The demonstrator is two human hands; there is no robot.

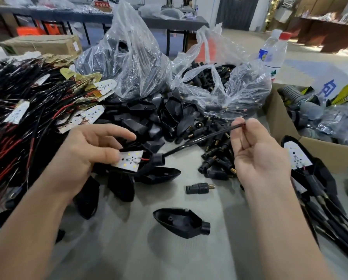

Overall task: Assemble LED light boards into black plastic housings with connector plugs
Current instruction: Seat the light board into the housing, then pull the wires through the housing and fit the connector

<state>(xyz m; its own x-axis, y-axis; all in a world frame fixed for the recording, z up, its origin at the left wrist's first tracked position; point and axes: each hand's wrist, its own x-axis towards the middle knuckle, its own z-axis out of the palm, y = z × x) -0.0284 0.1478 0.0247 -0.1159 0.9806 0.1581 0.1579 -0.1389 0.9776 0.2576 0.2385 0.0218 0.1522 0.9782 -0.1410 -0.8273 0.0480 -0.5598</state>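
My left hand (84, 152) grips a black housing (159, 174) with a white LED board (129, 160) sitting at its mouth, thumb lying on the board. A black sleeved cable (199, 139) runs from the housing's collar up to the right. My right hand (258, 152) pinches the cable's far end between thumb and fingers. An empty black housing (179, 221) lies on the table in front of me. A single connector plug (199, 188) with a brass screw tip lies just above it.
Wired LED boards (27, 110) are piled at left. Loose housings (148, 118) and plugs (215, 158) heap in the middle, behind them clear plastic bags (132, 53). Finished assemblies (310, 174) lie at right beside a cardboard box (280, 122). Two water bottles (274, 53) stand behind.
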